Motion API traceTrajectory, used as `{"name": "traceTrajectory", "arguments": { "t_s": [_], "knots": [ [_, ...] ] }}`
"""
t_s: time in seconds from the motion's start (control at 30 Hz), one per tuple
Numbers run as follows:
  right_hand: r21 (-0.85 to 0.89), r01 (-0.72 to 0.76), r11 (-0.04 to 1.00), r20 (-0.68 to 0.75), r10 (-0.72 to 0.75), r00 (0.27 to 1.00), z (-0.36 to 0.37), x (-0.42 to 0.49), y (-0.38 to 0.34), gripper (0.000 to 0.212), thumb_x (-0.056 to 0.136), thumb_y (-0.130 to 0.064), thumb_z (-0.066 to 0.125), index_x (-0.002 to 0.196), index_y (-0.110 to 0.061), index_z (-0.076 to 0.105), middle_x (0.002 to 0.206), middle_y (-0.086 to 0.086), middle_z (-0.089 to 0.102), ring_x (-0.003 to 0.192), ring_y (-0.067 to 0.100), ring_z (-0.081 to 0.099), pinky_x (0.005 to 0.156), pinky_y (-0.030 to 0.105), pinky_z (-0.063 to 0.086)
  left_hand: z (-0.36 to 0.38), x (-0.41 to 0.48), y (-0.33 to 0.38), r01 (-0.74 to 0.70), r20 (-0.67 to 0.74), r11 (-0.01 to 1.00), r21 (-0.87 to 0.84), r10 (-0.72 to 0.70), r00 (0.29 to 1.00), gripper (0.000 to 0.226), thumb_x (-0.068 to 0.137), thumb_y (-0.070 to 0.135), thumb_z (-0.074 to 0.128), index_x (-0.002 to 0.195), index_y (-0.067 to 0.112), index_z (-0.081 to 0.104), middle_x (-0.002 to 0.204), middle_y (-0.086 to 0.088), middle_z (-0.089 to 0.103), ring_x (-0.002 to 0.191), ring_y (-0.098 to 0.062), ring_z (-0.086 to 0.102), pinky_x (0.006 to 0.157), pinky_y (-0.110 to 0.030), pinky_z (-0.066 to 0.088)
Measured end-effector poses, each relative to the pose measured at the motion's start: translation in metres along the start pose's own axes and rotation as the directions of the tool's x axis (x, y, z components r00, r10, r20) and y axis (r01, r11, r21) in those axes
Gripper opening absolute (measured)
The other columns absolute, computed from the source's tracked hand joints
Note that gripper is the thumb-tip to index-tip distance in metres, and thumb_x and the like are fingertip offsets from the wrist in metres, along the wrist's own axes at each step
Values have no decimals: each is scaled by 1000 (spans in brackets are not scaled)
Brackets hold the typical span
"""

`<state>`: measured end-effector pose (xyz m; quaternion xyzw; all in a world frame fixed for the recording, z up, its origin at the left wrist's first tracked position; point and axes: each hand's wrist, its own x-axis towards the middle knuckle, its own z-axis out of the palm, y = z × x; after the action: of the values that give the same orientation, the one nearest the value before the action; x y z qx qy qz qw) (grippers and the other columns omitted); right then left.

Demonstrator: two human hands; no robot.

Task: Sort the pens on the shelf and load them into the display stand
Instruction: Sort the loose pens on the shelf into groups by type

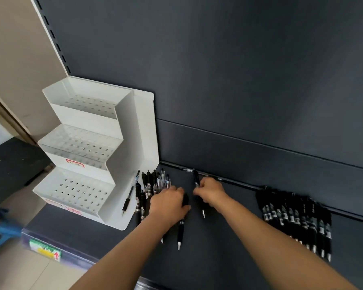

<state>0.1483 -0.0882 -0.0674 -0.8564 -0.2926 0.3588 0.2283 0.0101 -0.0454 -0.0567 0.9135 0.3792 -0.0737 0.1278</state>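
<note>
Centrally, on the dark shelf, both hands work among loose pens. The right hand pinches a black pen between thumb and curled fingers; the pen's clip end points to twelve o'clock and its tip to six. Just beside it, at nine o'clock, the left hand lies palm down, with thumb and bent fingers closed round the upper part of a second pen, whose metal tip points to six o'clock. This hand rests partly on a loose pile of pens. Farther towards nine o'clock stands the white three-tier display stand, its hole-punched tiers bare. A lone slim pen lies against the stand's right side. Well apart, at three o'clock of the hands, a tidy row of black pens lies side by side, tips towards the shelf's front edge.
</note>
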Motion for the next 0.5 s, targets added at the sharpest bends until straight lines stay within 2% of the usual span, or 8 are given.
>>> {"name": "traceTrajectory", "arguments": {
  "t_s": [0.1,0.2,0.27,0.37,0.5],
  "knots": [
    [11,3,1000,-12,-2,1000,0,-3,8,22,79,-23,62,66,-21,44,80,5,57,73,23,56,53,26,39,7,-1,14,-1,59,993,114,-5,998,41,88,39,54,120,14,52,122,-6,54,117,-27,51,86,-38,46],
    [15,37,999,-10,-37,999,-2,-7,15,22,82,-24,64,68,-23,47,84,4,61,74,21,58,65,30,49,10,0,25,28,101,992,126,-41,994,32,90,27,49,117,11,56,120,-9,57,112,-30,56,84,-36,46],
    [-33,69,997,-28,-70,997,-8,-12,21,18,84,-28,64,74,-23,50,87,2,63,81,21,62,76,32,52,8,2,30,81,118,996,38,-85,989,30,90,25,45,114,10,55,119,-10,60,111,-33,58,83,-36,46],
    [-115,77,990,-142,-93,985,-25,-24,30,10,88,-31,58,92,-21,56,101,6,66,100,27,61,77,30,45,3,10,41,109,76,982,-151,-99,992,27,92,26,42,108,7,52,116,-16,61,108,-38,58,83,-38,46],
    [-246,20,969,-290,-93,953,-60,-43,57,34,90,-27,53,121,-15,49,112,14,63,105,34,60,79,35,48,4,28,85,39,83,930,-367,-9,997,25,93,28,42,100,5,50,107,-20,63,99,-39,61,82,-40,49]
  ]
}}
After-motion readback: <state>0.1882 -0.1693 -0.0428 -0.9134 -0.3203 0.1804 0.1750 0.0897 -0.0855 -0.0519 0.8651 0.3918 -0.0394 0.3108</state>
